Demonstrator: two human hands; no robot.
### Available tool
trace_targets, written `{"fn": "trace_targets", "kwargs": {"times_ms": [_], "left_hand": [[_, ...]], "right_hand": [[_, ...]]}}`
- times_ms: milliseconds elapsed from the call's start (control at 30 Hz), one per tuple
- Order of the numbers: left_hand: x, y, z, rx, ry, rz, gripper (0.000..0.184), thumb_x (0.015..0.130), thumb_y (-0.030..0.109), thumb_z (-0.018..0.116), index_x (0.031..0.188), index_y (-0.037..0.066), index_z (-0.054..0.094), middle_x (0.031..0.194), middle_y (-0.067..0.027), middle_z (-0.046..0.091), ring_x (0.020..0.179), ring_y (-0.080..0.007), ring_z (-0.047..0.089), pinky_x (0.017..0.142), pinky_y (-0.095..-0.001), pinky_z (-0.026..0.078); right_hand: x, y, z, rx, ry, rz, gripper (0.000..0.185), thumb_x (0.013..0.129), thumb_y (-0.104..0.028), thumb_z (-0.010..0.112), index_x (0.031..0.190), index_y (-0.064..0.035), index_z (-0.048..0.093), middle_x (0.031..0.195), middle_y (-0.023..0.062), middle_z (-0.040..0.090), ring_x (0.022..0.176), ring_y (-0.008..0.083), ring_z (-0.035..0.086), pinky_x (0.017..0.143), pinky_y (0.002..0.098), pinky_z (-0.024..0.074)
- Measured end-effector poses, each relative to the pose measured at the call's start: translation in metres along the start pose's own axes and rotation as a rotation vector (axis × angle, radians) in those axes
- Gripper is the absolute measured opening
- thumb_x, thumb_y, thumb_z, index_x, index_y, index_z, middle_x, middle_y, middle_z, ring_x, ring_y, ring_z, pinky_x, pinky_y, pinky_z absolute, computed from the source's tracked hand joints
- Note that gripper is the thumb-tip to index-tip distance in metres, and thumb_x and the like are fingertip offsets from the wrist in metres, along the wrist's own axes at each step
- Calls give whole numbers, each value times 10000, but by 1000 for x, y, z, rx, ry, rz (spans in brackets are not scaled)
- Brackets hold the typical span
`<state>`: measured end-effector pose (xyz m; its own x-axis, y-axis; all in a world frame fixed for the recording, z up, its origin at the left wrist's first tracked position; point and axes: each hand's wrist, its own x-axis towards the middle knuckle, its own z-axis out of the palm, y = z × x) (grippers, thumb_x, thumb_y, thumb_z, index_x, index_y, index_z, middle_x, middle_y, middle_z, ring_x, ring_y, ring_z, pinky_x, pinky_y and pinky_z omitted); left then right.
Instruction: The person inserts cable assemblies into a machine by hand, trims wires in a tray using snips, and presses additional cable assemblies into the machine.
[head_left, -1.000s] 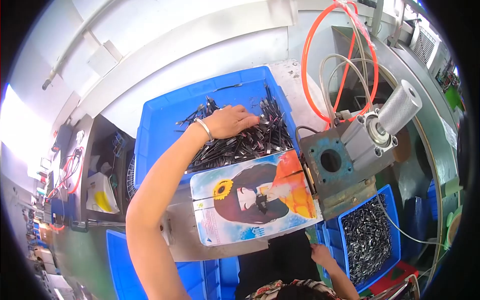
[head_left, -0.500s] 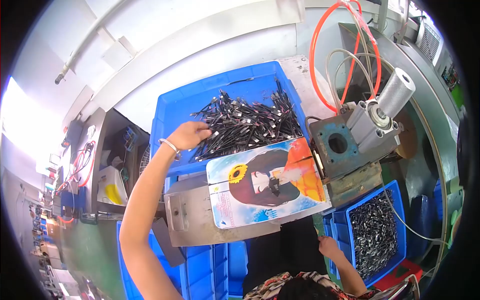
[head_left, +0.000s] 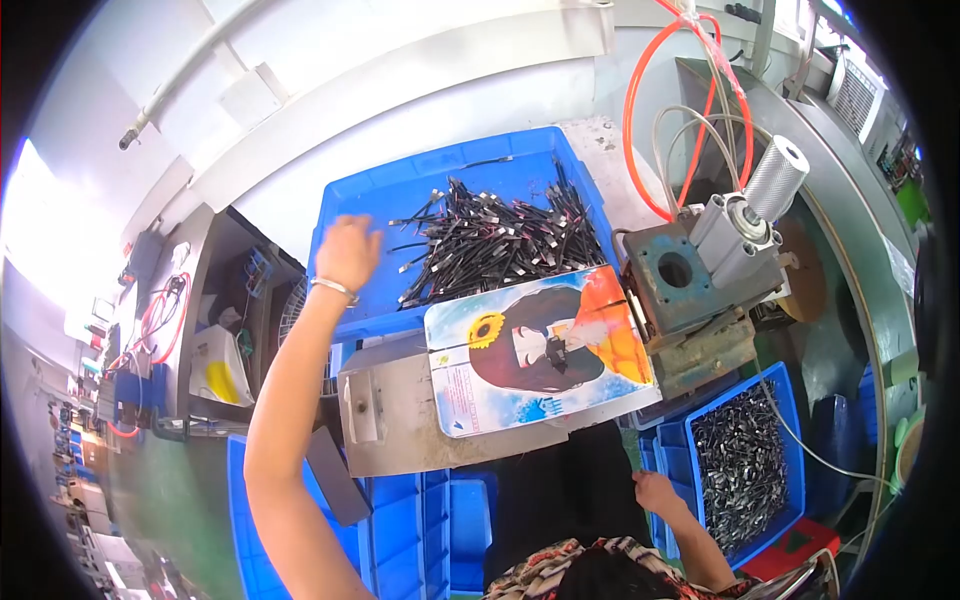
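Note:
My left hand [head_left: 348,253], with a bracelet [head_left: 335,290] at the wrist, is over the left side of a large blue tray [head_left: 352,192]. Its fingers look loosely bent and apart, with nothing visible in them. To its right in the tray is a heap of short black cables [head_left: 505,240] with silvery plug ends; a few loose ones stick out towards the hand. Down by my lap, my right hand [head_left: 655,492] has its fingers curled together beside a blue bin [head_left: 682,455]. Whether anything is in them is hidden.
A picture-covered board [head_left: 540,350] lies on a metal plate [head_left: 400,415] before the tray. To its right stands a metal fixture with a pneumatic cylinder [head_left: 740,230] and an orange hose [head_left: 630,120]. The right-hand bin holds more cables [head_left: 742,465]. Blue crates [head_left: 400,530] stand below left.
My left hand has moved away from the cable heap, left and slightly up in the view. Some cables at the heap's left edge lie differently. My right hand has hardly moved.

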<state>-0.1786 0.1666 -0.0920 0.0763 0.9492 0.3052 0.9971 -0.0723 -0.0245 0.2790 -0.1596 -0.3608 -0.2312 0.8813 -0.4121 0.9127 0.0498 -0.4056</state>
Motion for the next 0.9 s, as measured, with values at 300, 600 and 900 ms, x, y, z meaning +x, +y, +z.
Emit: {"fn": "trace_targets", "kwargs": {"times_ms": [300, 600, 900], "left_hand": [[-30, -118, 22, -388, -520, -548, 577, 729, 349, 598, 1113, -68, 490, 1034, -229, 565, 952, -323, 562, 829, -369, 432], [-32, -131, 48, -826, -369, -608, 445, 747, 240, 595, 1001, -122, 544, 941, -202, 603, 842, -256, 599, 767, -342, 457], [-18, -129, 4, -562, -398, -431, 437, 751, 307, 594, 900, -104, 589, 822, -162, 625, 738, -223, 602, 684, -338, 461]], "right_hand": [[-27, -137, -141, 485, 368, -551, 107, 704, 65, 530, 763, 7, 599, 838, 117, 606, 731, 262, 598, 608, 302, 493], [23, -244, -244, 355, 674, -933, 70, 702, 77, 532, 743, 41, 488, 1031, 181, 507, 935, 327, 513, 775, 368, 439], [158, -275, -286, -202, 938, -275, 383, 742, -128, 536, 1077, 38, 452, 1214, 300, 350, 1111, 439, 367, 933, 490, 291]]}}
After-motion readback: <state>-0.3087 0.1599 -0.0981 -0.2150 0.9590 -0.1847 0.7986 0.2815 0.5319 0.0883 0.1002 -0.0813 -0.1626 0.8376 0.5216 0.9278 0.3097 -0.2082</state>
